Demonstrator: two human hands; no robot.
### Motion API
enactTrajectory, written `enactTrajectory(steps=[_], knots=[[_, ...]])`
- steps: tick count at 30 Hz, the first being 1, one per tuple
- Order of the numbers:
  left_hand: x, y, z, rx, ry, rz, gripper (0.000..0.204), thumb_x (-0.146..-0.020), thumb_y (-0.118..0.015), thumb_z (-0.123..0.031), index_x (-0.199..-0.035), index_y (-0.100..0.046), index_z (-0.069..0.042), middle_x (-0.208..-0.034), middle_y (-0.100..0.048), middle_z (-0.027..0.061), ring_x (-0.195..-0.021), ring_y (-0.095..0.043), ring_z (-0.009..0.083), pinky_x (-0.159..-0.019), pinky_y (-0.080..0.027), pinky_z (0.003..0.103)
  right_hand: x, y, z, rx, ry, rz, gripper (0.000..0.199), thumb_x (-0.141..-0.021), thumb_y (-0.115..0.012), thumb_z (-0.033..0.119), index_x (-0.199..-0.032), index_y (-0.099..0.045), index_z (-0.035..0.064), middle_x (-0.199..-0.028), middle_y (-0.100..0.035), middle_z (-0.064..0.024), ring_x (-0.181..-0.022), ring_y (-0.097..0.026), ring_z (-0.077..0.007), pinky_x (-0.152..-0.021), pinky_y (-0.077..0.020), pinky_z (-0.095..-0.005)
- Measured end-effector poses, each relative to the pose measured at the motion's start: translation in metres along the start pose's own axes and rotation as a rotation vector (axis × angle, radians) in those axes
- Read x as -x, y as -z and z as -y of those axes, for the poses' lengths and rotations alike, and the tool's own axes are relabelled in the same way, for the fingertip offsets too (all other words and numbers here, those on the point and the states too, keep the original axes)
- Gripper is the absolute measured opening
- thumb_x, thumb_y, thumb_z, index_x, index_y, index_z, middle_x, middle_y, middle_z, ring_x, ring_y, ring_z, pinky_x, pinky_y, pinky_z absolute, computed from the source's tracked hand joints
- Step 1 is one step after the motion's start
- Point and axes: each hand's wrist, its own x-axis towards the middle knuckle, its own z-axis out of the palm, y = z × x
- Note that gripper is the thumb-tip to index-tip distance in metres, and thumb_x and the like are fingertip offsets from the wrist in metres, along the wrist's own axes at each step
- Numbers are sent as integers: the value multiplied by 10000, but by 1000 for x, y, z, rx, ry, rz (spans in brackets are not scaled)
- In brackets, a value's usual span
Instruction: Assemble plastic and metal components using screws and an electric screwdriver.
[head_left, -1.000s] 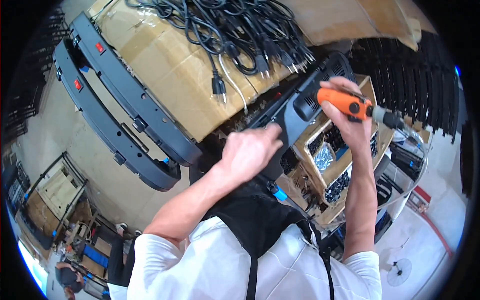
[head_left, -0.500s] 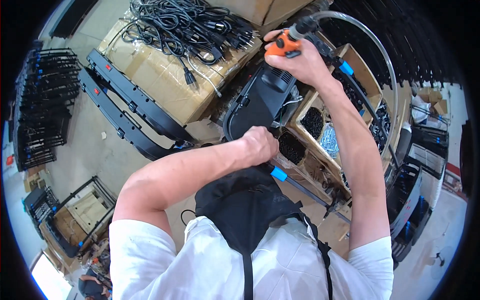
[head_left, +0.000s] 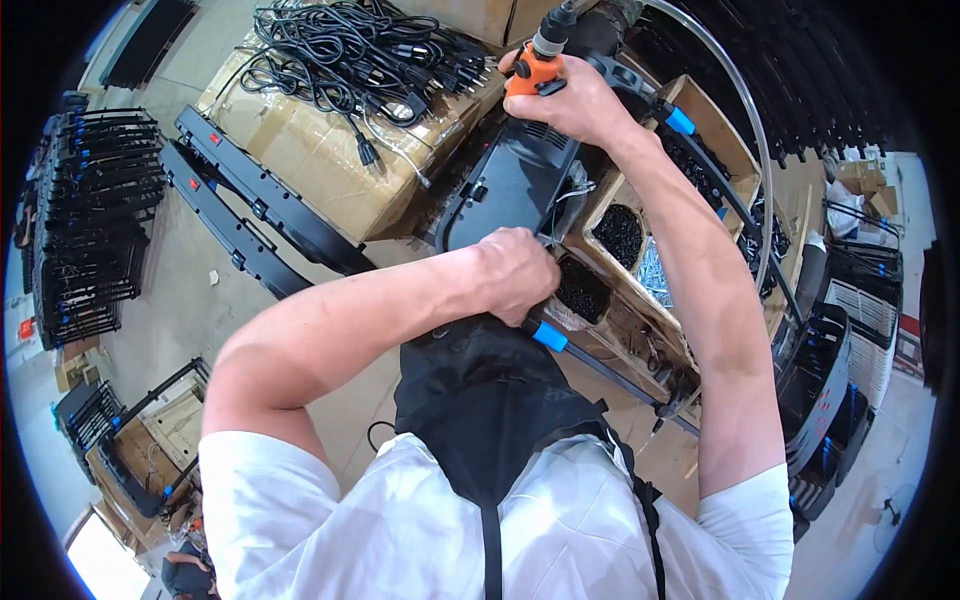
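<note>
My right hand (head_left: 575, 100) is wrapped round the orange body of a power screwdriver (head_left: 537, 70), held over the far end of a black plastic housing (head_left: 503, 190). The screwdriver's dark front end points away from me. Closer in, my left hand (head_left: 515, 275) is closed at the near end of the housing, beside a black tube with a blue band (head_left: 549, 336). Its fingertips are hidden, so what it grips cannot be made out. Loose wires (head_left: 578, 190) stick out along the housing's right side.
To the right, a wooden bin (head_left: 600, 250) holds black screws (head_left: 620, 235) and silver screws (head_left: 653, 272) in compartments. Black power cords (head_left: 365, 60) lie heaped on a cardboard box (head_left: 300, 155). Two black curved frames (head_left: 270, 200) lean against that box. A clear hose (head_left: 752, 110) arcs at the upper right.
My right hand has shifted left and slightly away with the screwdriver. My left hand stays closed at the near end of the housing. The whole view has shifted a little.
</note>
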Motion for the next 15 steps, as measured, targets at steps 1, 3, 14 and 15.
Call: enactTrajectory(steps=[1, 3, 14, 15], knots=[[7, -6, 0, -39, -8, -3, 415, -737, -813, -232, -1073, -724, -6, -913, -775, 165, -901, -774, 385, -782, -627, 490, 0, -1, -1, -22, 14, -3, 550, -811, -843, 312, -1311, -717, 123, -1139, -753, -103, -1061, -697, -228, -1017, -524, -377], [29, -25, 8, -99, 18, -19, 274, -847, -711, -165, -1060, -718, 6, -832, -760, 159, -823, -774, 374, -703, -621, 471, -1, -1, -2, -43, 38, -10, 552, -808, -844, 310, -1310, -716, 121, -1123, -754, -95, -1047, -693, -223, -1009, -524, -371], [37, -65, 19, 77, 37, -159, 492, -883, -669, -181, -1313, -605, 50, -751, -729, 184, -755, -752, 402, -665, -595, 503, 3, -1, 5, -66, -3, -23, 476, -831, -829, 287, -1273, -714, 157, -1087, -737, -54, -1011, -669, -206, -1011, -517, -387], [38, -62, 20, 79, 29, -166, 492, -883, -669, -181, -1313, -605, 50, -751, -729, 184, -755, -752, 402, -665, -595, 503, 3, -1, 5, -55, -4, -26, 473, -833, -831, 289, -1273, -714, 157, -1089, -737, -53, -1013, -668, -205, -1009, -518, -388]])
